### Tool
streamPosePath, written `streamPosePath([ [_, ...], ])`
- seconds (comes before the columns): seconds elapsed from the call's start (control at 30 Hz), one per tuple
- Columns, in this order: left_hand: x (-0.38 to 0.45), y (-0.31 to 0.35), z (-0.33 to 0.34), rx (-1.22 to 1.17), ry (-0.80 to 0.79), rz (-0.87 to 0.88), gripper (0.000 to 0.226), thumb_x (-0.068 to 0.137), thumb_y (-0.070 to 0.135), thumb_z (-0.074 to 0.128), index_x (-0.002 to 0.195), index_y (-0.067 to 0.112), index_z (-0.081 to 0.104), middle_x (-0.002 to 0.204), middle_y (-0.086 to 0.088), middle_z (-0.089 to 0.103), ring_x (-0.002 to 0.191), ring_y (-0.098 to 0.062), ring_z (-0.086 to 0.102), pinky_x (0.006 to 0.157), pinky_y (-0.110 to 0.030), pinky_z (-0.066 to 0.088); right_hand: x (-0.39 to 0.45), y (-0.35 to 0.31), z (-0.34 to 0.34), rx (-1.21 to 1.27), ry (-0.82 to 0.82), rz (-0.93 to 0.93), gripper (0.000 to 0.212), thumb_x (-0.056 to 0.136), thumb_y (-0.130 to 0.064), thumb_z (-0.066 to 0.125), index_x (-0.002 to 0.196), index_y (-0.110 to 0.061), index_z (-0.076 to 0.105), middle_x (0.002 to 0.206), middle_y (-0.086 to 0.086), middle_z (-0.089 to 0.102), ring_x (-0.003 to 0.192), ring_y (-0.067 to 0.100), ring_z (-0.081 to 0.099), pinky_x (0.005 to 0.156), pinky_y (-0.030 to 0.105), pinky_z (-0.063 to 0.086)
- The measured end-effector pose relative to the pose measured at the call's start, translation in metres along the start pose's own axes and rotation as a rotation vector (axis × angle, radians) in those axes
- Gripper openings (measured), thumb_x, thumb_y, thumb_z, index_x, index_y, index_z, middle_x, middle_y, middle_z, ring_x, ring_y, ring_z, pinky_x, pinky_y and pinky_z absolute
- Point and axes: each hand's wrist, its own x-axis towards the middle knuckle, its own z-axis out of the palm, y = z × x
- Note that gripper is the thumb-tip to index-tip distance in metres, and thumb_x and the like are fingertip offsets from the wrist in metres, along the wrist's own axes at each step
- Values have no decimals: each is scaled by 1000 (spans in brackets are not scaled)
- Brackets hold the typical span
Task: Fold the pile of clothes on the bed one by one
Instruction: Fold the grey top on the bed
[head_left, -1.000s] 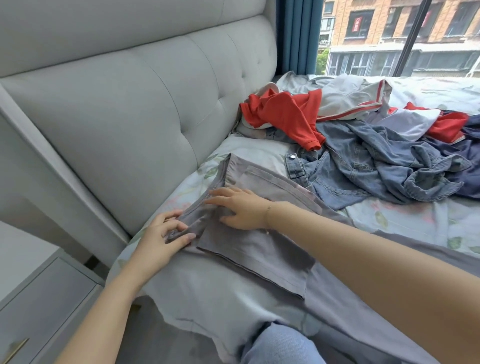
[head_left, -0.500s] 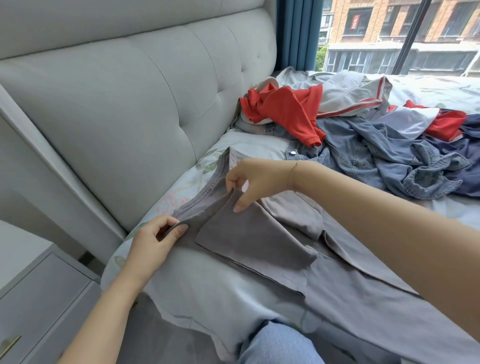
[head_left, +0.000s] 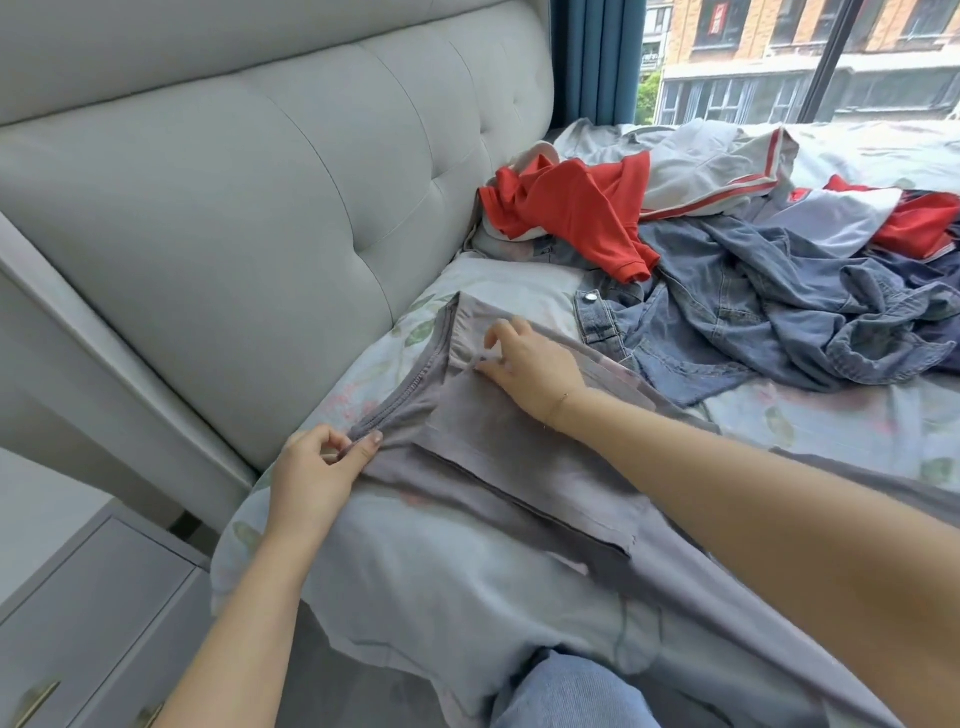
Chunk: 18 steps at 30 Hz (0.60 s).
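While the bed (head_left: 857, 431) carries a heap of unfolded clothes (head_left: 753, 260) by the window, the grey shirt (head_left: 493, 467) lies flat near the headboard. Her right hand (head_left: 530, 358) has moved up from the sleeve to the far shoulder, fingers pinching it; her left hand (head_left: 311, 478) pinches the collar. Squaring up, I'd judge.

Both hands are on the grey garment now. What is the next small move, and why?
Probably smooth it flat. The left hand pinches the ribbed edge of the grey garment, the right hand holds the upper fold, and creases remain between them.
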Motion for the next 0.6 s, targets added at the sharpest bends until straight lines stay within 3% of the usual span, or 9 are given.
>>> streamPosePath([
  [0.1, 5, -4, 1, -259, -63, -176, 35, 77, 17, 80, 63, 7, 49, 80, 1, 61, 79, -15, 58, 78, -30, 44, -35, -15, 7, 20, 310, -159, 36, 96, -32, 45, 122, -11, 57, 131, 9, 53, 117, 30, 51, 94, 44, 45],
  [0.17, 6, 1, 1, -552, -101, -318, 36, 78, 7, 76, 61, 12, 44, 68, -4, 54, 67, -16, 56, 73, -29, 48, -67, -16, 16, -55, 147, -208, 55, 96, -46, 29, 142, -19, 43, 153, 5, 35, 140, 28, 30, 114, 50, 24],
  [0.23, 7, 7, 2, -792, -146, -447, 32, 84, -4, 65, 65, 12, 45, 66, -6, 56, 59, -12, 62, 64, -24, 57, -91, -7, 32, -128, -131, -203, 66, 95, -61, 15, 154, -30, 13, 162, -5, 6, 149, 21, -2, 120, 50, 0],
  [0.27, 7, 12, 2, -892, -170, -490, 28, 86, -7, 61, 69, 11, 48, 72, -7, 59, 61, -11, 65, 64, -23, 59, -96, 0, 37, -108, -209, -200, 67, 94, -62, 14, 154, -33, 4, 162, -8, -3, 148, 18, -12, 119, 49, -6],
  [0.33, 6, 22, 4, -1039, -268, -521, 14, 86, -7, 57, 86, 8, 59, 92, -12, 65, 77, -14, 70, 69, -25, 60, -94, 7, 37, 45, -274, -179, 62, 99, -54, 27, 154, -34, 4, 161, -10, -6, 147, 14, -17, 119, 44, -12],
  [0.4, -1, 34, 9, -1074, -382, -479, 25, 85, 0, 60, 110, 4, 63, 108, -15, 70, 97, -21, 69, 81, -30, 58, -88, 5, 26, 312, -270, -86, 53, 102, -36, 40, 151, -26, 24, 161, -7, 11, 148, 13, -4, 118, 41, -10],
  [0.47, -10, 42, 18, -1006, -403, -457, 31, 85, 8, 64, 115, 3, 64, 112, -15, 70, 100, -22, 69, 83, -33, 58, -81, -2, 10, 570, -165, 68, 38, 100, -20, 47, 138, -17, 50, 149, 0, 41, 142, 13, 28, 120, 36, 11],
  [0.53, -18, 48, 26, -962, -294, -454, 23, 92, 12, 60, 113, 3, 64, 114, -16, 69, 97, -21, 69, 83, -35, 57, -63, -10, -9, 597, -63, 187, 31, 96, -14, 49, 124, -13, 61, 129, 4, 58, 117, 17, 53, 104, 30, 38],
  [0.6, -23, 46, 32, -996, -191, -470, 27, 99, 15, 52, 119, 0, 60, 117, -18, 67, 103, -25, 67, 85, -37, 55, -30, -14, -24, 491, -60, 218, 35, 93, -14, 50, 127, -11, 58, 128, 9, 56, 112, 23, 55, 98, 33, 43],
])
